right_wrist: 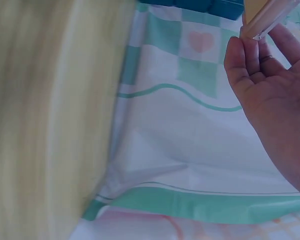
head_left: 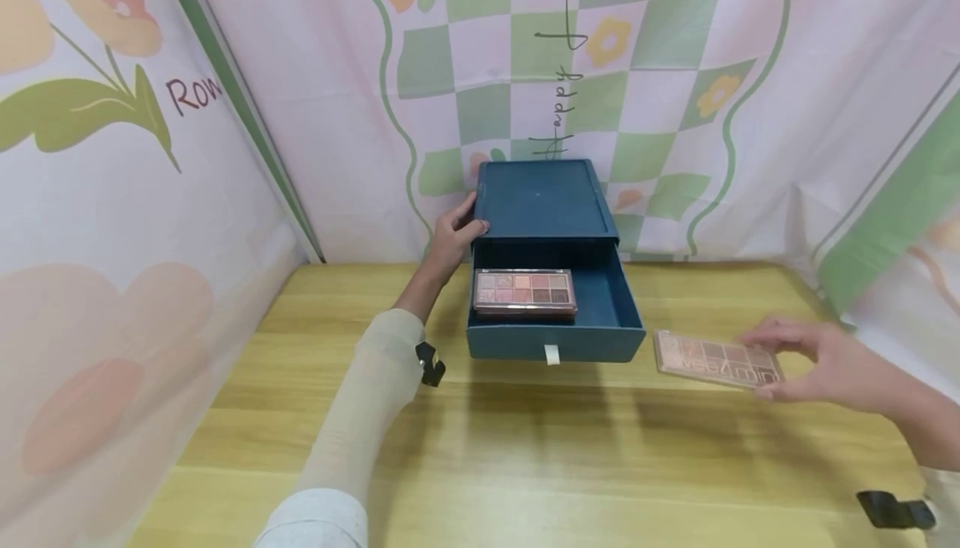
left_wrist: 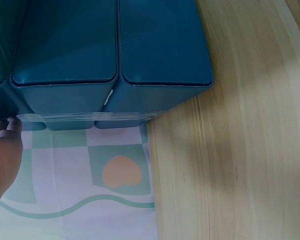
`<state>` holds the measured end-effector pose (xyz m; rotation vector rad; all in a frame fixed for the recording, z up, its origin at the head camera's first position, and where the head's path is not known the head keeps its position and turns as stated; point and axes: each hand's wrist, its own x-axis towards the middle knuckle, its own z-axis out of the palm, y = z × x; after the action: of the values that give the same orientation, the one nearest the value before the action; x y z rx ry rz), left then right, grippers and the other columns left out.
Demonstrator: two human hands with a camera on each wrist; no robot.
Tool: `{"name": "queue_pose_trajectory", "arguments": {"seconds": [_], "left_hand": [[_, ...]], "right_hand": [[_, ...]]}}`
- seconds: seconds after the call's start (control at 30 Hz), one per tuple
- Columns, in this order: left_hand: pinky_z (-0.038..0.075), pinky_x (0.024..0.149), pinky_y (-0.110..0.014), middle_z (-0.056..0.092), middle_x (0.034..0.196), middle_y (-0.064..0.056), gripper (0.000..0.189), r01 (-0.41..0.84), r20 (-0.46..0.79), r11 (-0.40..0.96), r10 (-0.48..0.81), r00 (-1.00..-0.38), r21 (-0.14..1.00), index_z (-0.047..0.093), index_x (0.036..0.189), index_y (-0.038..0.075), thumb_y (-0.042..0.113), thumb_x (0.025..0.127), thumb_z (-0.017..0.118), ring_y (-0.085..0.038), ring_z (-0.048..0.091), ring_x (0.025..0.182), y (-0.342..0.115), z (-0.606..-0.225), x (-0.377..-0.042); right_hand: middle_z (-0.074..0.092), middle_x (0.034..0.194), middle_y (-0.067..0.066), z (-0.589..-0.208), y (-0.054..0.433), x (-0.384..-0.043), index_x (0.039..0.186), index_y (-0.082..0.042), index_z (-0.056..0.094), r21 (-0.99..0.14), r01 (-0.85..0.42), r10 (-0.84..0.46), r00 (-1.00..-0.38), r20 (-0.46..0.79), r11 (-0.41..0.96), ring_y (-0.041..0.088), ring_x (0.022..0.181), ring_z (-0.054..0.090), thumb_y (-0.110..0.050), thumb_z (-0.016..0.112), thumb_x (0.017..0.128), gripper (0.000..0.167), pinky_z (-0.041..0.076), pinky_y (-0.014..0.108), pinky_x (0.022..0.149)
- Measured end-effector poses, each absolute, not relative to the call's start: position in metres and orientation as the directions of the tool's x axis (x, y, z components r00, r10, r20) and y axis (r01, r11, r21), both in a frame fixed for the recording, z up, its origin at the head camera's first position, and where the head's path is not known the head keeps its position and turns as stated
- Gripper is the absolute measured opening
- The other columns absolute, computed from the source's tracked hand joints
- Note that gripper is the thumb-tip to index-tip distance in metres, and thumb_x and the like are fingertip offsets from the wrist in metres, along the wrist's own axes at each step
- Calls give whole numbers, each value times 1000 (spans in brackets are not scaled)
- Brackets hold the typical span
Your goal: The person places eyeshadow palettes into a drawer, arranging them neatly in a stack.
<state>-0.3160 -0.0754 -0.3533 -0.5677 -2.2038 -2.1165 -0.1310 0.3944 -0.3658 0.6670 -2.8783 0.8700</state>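
In the head view, a dark teal drawer box (head_left: 538,198) stands at the back of the table with its top drawer (head_left: 558,343) pulled out. My left hand (head_left: 454,236) rests against the box's left side, its thumb at the front corner. An eyeshadow palette (head_left: 523,290) with a clear lid lies in the left part of that drawer. To the right of the drawer, my right hand (head_left: 821,361) pinches a second eyeshadow palette (head_left: 716,361) by its right end, lettered lid facing up. The right wrist view shows this palette's edge (right_wrist: 267,22) between thumb and fingers.
Lower drawers (left_wrist: 165,45) of the box show in the left wrist view. A pale wood table (head_left: 525,456) spreads out in front. Patterned cloth (head_left: 480,57) hangs behind and at both sides. A small white pull tab (head_left: 552,355) sticks out of the drawer front.
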Motion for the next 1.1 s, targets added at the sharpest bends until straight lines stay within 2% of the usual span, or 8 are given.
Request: {"name": "queue_pose_trajectory", "arguments": {"seconds": [0.13,0.3,0.57,0.83,1.1], "left_hand": [[32,124,-41,31,168,-11,74,277,270,-5,240,-933,961,29,160,9,17,92,55,-27,38,151,-75,-354,-315],[32,124,-43,32,167,-13,73,276,272,-20,237,-932,961,29,160,10,17,92,55,-29,39,151,-76,-355,-316],[33,124,-42,36,165,-17,72,281,282,-35,235,-930,959,30,160,8,15,93,55,-29,40,150,-75,-356,-318],[34,123,-44,37,164,-18,73,292,293,-42,244,-925,956,30,160,8,14,92,55,-31,42,148,-74,-355,-317],[34,123,-45,36,164,-18,73,288,291,-48,235,-927,956,31,159,8,14,91,55,-32,41,149,-75,-354,-317]], "right_hand": [[66,104,-18,-353,392,-135,121,-9,70,-518,-449,-408,-891,199,728,-11,98,57,-5,90,65,59,41,8,80],[66,106,-20,-338,387,-139,121,-11,71,-467,-511,-437,-860,266,722,-9,99,55,-3,90,61,63,37,6,84],[64,108,-12,-316,373,-145,120,-3,70,-558,-560,-455,-827,331,612,-5,107,54,11,84,61,63,33,3,98],[64,111,-17,-294,352,-155,121,-5,71,-478,-624,-504,-782,367,619,-7,109,54,8,86,60,64,34,0,97],[63,114,-17,-278,321,-164,122,-13,73,-488,-599,-497,-800,335,635,-5,108,53,1,87,65,60,34,0,97]]}}
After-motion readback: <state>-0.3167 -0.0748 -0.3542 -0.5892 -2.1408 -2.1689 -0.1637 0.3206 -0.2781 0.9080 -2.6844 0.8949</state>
